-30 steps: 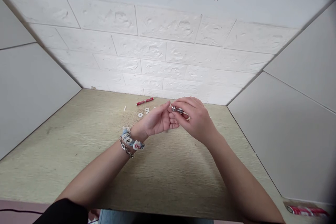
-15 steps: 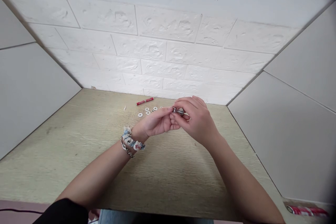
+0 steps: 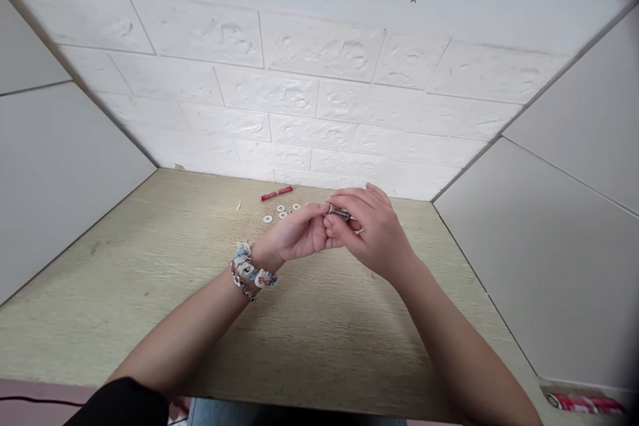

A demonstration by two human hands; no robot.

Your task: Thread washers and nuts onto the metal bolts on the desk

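A short silver metal bolt [image 3: 339, 213] is held between both hands above the table, lying roughly level. Its ends are partly covered by fingers. My left hand [image 3: 303, 234] comes from the left, closed on the bolt's near-left end with thumb and fingertips. My right hand [image 3: 378, 229] wraps over the bolt from the right, its fingers and thumb pinching the shaft. Just behind my left hand lie several flat metal washers [image 3: 268, 219] on the table, some of them partly hidden by that hand.
A red tube-shaped item [image 3: 276, 194] lies near the back wall, with a small white scrap [image 3: 238, 206] to its left. The wooden table [image 3: 150, 266] is enclosed by a white brick-pattern wall and side panels. Another red cylinder [image 3: 584, 403] lies at the lower right corner.
The bolt has turned slightly between the fingers, and the right fingers have shifted a little around it. Both hands otherwise stay in place.
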